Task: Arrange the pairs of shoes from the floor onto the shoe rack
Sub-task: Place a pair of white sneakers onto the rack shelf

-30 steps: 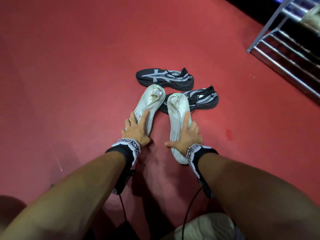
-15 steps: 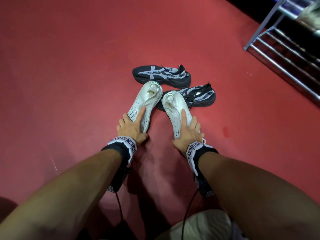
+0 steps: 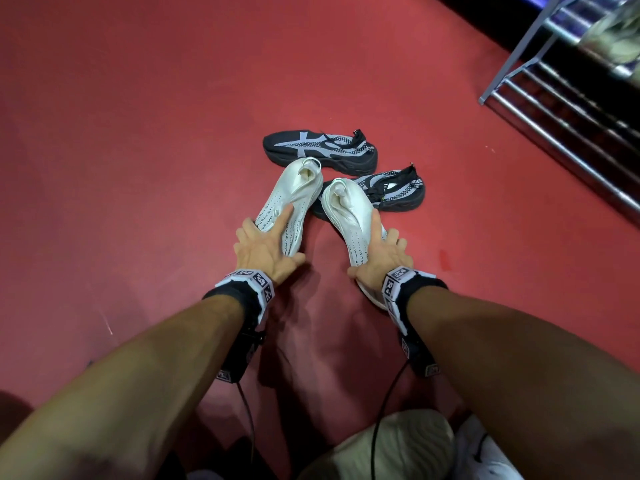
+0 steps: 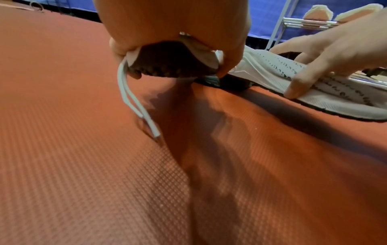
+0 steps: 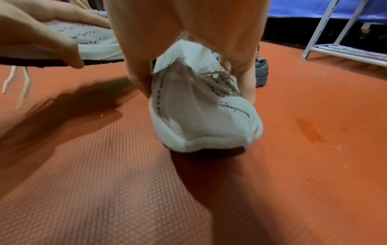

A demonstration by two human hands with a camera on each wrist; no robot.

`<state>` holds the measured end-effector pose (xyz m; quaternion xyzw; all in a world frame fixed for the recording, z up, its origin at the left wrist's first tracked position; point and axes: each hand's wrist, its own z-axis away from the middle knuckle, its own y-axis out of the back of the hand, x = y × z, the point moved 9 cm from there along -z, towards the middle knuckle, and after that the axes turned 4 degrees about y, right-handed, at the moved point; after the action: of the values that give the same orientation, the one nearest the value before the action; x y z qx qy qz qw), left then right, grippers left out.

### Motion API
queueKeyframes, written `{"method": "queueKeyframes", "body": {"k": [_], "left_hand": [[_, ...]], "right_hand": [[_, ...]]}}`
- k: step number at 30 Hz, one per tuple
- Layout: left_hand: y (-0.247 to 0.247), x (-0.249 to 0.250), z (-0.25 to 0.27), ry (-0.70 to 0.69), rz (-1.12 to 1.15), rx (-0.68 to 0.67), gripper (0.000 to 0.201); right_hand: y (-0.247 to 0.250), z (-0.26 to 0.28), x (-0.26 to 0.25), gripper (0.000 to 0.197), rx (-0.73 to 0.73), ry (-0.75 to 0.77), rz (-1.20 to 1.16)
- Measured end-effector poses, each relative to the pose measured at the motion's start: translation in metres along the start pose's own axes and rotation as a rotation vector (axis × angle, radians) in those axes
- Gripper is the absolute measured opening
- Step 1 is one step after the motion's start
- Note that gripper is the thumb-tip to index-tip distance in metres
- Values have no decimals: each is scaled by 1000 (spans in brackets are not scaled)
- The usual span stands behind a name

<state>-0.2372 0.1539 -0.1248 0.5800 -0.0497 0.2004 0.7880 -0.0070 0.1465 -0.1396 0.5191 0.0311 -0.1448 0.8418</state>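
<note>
Two white knit shoes are in my hands just above the red floor. My left hand (image 3: 266,245) grips the toe end of the left white shoe (image 3: 298,194); its laces (image 4: 136,102) dangle below. My right hand (image 3: 381,254) grips the front of the right white shoe (image 3: 346,209), whose toe (image 5: 205,126) points toward me. Behind them lie two black-and-grey shoes: the far one (image 3: 318,150) on its side and the near one (image 3: 394,192) partly hidden by the right white shoe. The metal shoe rack (image 3: 568,109) stands at the upper right.
The red textured floor mat (image 3: 138,133) stretches wide to the left and ahead. A pale shoe (image 3: 620,32) sits on the rack's upper shelf. My knees and cables from the wrist cameras are at the bottom of the head view.
Both hands have closed round the white shoes and raised their toe ends off the floor. The right shoe's toe has drawn back toward me.
</note>
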Motion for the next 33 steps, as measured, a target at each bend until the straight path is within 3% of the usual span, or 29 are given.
{"method": "queueKeyframes", "body": {"k": [9,21,27,33], "left_hand": [[54,67,0,-111,24,-6,88],[85,256,-9,-250,46,33,75],[67,340,-9,-290,-48,-12,74],[19,408,-20,-381,-123,-95,73]], "right_hand": [[88,13,28,117,101,-5,-48],[221,-1,148,103,237,-93,-200],[231,-13,211,100,189,-113,-256],[220,-19,286,95,150,-206,-268]]}}
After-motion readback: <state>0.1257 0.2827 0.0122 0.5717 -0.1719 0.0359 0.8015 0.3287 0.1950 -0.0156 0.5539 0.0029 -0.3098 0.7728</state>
